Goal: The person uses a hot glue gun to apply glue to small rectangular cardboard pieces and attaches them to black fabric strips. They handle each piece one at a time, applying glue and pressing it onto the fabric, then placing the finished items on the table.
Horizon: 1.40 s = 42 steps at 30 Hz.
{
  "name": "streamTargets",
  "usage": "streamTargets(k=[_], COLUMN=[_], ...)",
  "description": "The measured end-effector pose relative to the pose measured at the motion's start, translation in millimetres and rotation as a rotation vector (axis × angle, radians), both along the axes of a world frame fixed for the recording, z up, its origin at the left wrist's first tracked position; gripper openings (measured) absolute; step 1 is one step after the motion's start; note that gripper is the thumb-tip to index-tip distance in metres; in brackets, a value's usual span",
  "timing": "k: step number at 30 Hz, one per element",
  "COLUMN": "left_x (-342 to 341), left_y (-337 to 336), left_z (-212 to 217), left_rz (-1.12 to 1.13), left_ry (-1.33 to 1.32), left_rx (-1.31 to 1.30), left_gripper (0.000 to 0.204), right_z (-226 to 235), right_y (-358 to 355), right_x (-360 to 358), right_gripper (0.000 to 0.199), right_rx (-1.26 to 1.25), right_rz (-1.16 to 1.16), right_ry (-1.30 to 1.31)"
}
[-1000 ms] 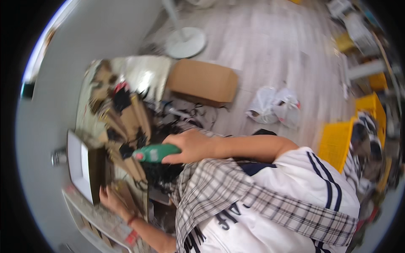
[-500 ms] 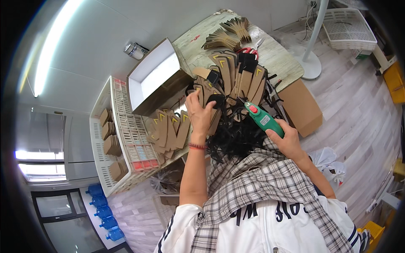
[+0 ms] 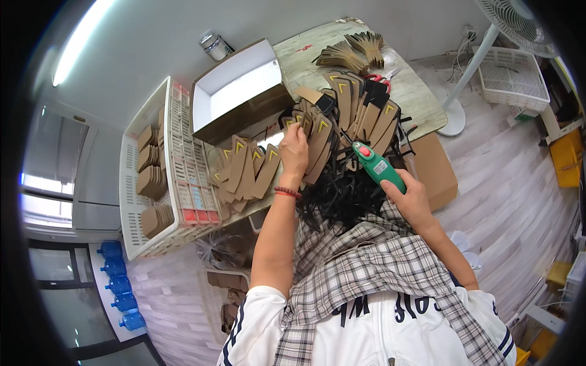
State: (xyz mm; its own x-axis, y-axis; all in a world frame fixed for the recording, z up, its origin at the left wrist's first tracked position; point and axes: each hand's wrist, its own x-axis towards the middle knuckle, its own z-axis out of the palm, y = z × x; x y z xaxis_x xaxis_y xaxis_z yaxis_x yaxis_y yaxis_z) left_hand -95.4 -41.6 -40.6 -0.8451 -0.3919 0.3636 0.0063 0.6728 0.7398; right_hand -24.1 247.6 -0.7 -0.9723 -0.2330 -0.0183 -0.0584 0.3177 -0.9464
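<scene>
My left hand (image 3: 294,151) is closed, its fingertips pinched at a flat brown piece with a yellow chevron (image 3: 293,121) on the table. Beside it lies a fanned pile of similar brown pieces (image 3: 321,141), some with black ends. My right hand (image 3: 410,198) grips a green handheld electric tool (image 3: 379,166) with a red button; its thin tip points at the pile. Below the tool, a tangle of black strips (image 3: 336,198) hangs over the table's near edge onto my lap. Another group of brown chevron pieces (image 3: 247,171) lies left of my left hand.
An open box with a white inside (image 3: 235,82) stands at the back left, next to a white crate (image 3: 174,207) with stacked brown pieces. Red-handled scissors (image 3: 379,79) and brown bundles (image 3: 345,58) lie farther back. A cardboard box (image 3: 434,174) and fan (image 3: 455,119) stand right.
My left hand's spread fingers have closed at the brown pieces. A black-ended piece by that hand no longer shows there. The whole view has shifted; my right hand keeps the green tool.
</scene>
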Motion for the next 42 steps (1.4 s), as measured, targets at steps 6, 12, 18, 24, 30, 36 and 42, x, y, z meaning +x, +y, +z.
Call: streamTargets(k=[6,12,18,24,30,36,42], left_x=[13,35,40,44,49,56,60], left_y=[5,53,71,83,85,88,83], left_z=[23,52,52,51,47,50,47], left_rz=[-0.042,-0.055,-0.079,-0.086,-0.107,-0.135,-0.174], left_ry=[0.454,0.390,0.323,0.286,0.219,0.148,0.142], left_rx=[1.049,1.540,1.580,1.579,1.531,1.483,1.328], left_gripper=[0.008,0.010,0.011,0.011,0.009,0.007,0.007], right_z=[17,30,26,22,21,25,28], right_y=[-20,-23,-17,-13,-13,-12,-7], right_x=[-6,1,4,1,0,-1,-1], right_gripper=[0.036,0.033,0.033,0.034,0.035,0.034,0.033], right_rx=[-0.040,-0.064,-0.078,-0.115,-0.145,-0.156,-0.166], right_rz=[0.047,0.074,0.073,0.076,0.070,0.069,0.078], right_ry=[0.002,-0.050,-0.048,-0.055,-0.051,-0.054,-0.040])
